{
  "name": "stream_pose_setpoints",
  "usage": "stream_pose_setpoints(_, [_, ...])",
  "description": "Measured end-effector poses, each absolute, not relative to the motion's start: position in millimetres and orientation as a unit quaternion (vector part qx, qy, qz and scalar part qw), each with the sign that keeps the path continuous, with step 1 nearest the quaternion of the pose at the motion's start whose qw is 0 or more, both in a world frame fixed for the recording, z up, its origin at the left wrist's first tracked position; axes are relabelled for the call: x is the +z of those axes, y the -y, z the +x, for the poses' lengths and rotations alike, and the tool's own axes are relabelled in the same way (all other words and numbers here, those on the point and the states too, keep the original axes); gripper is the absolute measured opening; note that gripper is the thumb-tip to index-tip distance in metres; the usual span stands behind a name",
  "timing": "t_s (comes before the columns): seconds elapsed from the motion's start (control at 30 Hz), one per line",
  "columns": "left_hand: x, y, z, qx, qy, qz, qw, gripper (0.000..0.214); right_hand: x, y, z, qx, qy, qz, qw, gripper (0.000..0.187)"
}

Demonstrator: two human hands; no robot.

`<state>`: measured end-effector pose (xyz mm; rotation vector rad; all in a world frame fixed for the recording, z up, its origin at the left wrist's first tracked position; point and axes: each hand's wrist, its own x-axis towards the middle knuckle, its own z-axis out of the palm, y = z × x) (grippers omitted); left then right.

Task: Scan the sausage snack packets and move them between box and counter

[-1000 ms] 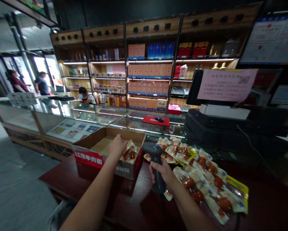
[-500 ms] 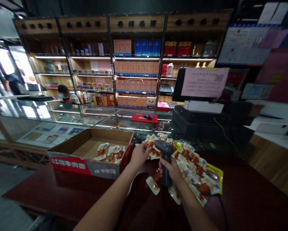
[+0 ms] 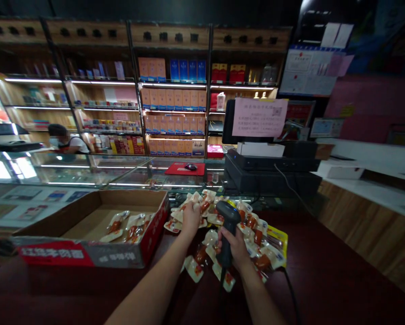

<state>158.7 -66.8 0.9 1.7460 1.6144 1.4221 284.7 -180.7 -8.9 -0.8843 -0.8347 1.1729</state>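
Dk red counter [image 3: 324, 271] is carrying the box & pkts; lit shelves [image 3: 172, 81] are standing behind at 11 o'clock (clock centred on barcode scanner [image 3: 228, 215]). R hand [image 3: 234, 241] is holding the scanner upright, fingers wrapped round its handle. L hand [image 3: 191, 219] is resting at the heap of sealed snack pkts [image 3: 208, 198], approx 10 o'clock, fingers bent; can't tell if they're pinching one. More pkts are lying 3 to 8 o'clock. Open cardbd box [image 3: 53, 253] is sitting at 9, a few pkts lying inside. Monitor [image 3: 228, 122] w/ pink notice [image 3: 259, 117] is standing btwn 12 & 1; mouse [image 3: 190, 167] is resting on red pad [image 3: 172, 169] at 11.
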Motion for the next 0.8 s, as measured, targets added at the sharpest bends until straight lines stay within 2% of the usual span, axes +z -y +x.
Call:
stream_pose_setpoints(0.13, [-9,74,122,0.630,-0.525,0.519,0.240,0.019,-9,181,282,0.536,0.361,-0.386,0.658,0.035])
stream_pose_setpoints(0.23, [-28,77,96,0.672,-0.501,0.470,0.275,0.023,-10,183,278,0.541,0.375,-0.390,0.644,0.034])
stream_pose_setpoints(0.4, [-52,77,84,0.689,-0.501,0.435,0.292,0.023,-13,186,272,0.548,0.404,-0.377,0.627,0.032])
stream_pose_setpoints(0.53, [-46,82,89,0.700,-0.463,0.422,0.342,0.024,-15,186,269,0.566,0.418,-0.366,0.609,0.037])
stream_pose_setpoints(0.8, [-40,88,92,0.690,-0.466,0.442,0.333,0.022,-13,189,265,0.557,0.431,-0.380,0.600,0.038])
